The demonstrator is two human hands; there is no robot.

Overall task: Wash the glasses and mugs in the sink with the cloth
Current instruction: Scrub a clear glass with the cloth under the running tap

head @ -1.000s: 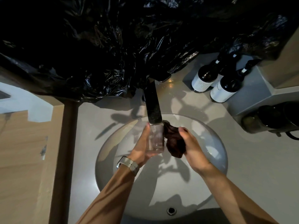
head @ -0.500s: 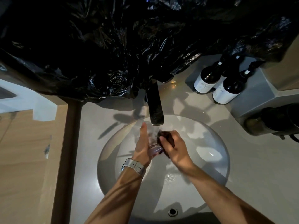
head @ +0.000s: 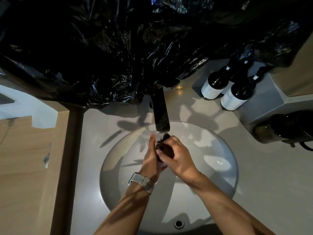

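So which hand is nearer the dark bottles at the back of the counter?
Right. The right hand works the cloth on the bottles' side of the basin; the left hand sits on the far side of it.

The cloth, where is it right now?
In the head view, the cloth is bunched in the right hand, pressed against the left hand, just below the tap.

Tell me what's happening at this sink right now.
A person is washing a clear glass over the round sink, just below the faucet. The left hand holds the glass while the right hand pushes a dark cloth against it. Dark bottles stand on the counter behind.
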